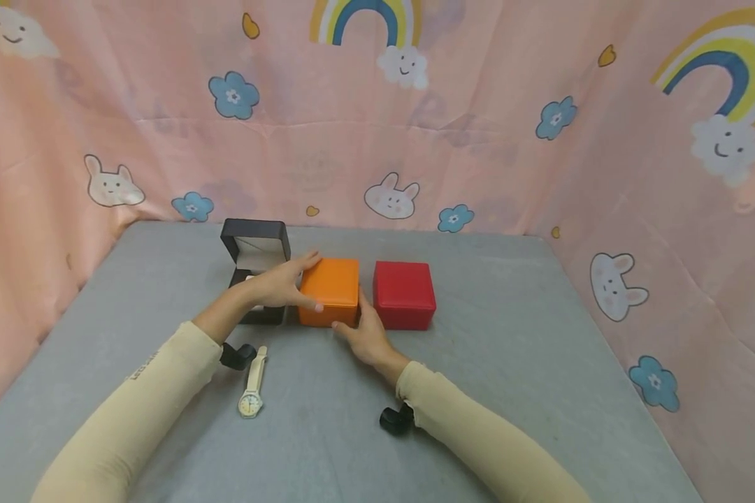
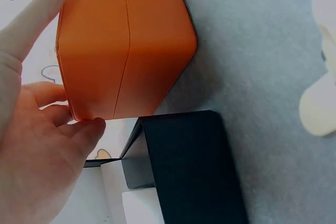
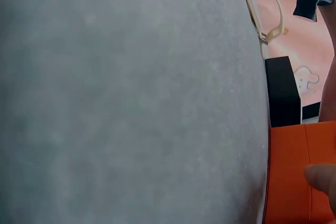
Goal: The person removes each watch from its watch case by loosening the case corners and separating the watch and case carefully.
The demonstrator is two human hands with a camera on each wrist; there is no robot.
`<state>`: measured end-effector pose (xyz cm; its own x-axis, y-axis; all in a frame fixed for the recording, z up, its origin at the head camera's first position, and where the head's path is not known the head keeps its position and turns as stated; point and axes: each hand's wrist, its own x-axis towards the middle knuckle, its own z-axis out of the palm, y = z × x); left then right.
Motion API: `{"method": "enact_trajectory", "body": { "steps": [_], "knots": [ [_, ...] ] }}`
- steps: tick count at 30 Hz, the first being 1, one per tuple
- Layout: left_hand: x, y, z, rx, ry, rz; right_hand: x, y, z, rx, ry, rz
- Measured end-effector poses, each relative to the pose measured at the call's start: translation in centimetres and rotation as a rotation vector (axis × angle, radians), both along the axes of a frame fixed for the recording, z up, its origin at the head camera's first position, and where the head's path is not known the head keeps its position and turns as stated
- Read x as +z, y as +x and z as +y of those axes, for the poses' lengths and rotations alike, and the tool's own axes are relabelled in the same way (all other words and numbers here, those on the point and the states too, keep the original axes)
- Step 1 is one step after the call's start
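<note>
An orange box (image 1: 331, 290) stands on the grey table with its lid down, a seam running round it. My left hand (image 1: 283, 283) grips its left side, thumb at the front and fingers toward the back; in the left wrist view the fingertips (image 2: 94, 128) press on that side. At the right front corner my right hand (image 1: 368, 335) holds the box, thumb in front and fingers along the right side. Beside it on the left, a black box (image 1: 254, 229) has its lid raised, showing a pale lining; my left hand and wrist hide part of it.
To the right of the orange box sits a closed red box (image 1: 405, 295), a narrow gap between them. A wristwatch (image 1: 252, 391) with a cream strap lies in front of the black box, near my left sleeve. A pink patterned curtain (image 1: 327, 154) hangs behind the table (image 1: 491, 307).
</note>
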<state>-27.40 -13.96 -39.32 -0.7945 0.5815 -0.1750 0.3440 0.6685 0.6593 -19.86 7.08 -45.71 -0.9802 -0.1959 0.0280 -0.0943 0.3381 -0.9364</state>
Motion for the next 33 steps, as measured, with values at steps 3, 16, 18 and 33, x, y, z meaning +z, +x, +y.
{"method": "enact_trajectory", "body": {
  "steps": [3,16,18,33],
  "knots": [
    [-0.2,0.1,0.1,-0.016,0.005,-0.011,0.0,0.0,0.0,-0.018,0.024,0.007],
    [-1.6,0.4,0.1,-0.028,0.055,0.056,0.1,0.1,-0.2,-0.06,0.09,0.001],
    [-1.6,0.5,0.0,-0.021,0.049,0.065,0.2,0.0,-0.3,-0.055,0.098,0.001],
    [-1.1,0.4,0.1,0.018,-0.011,0.16,0.5,0.2,-0.7,-0.111,0.114,-0.04]
  ]
}}
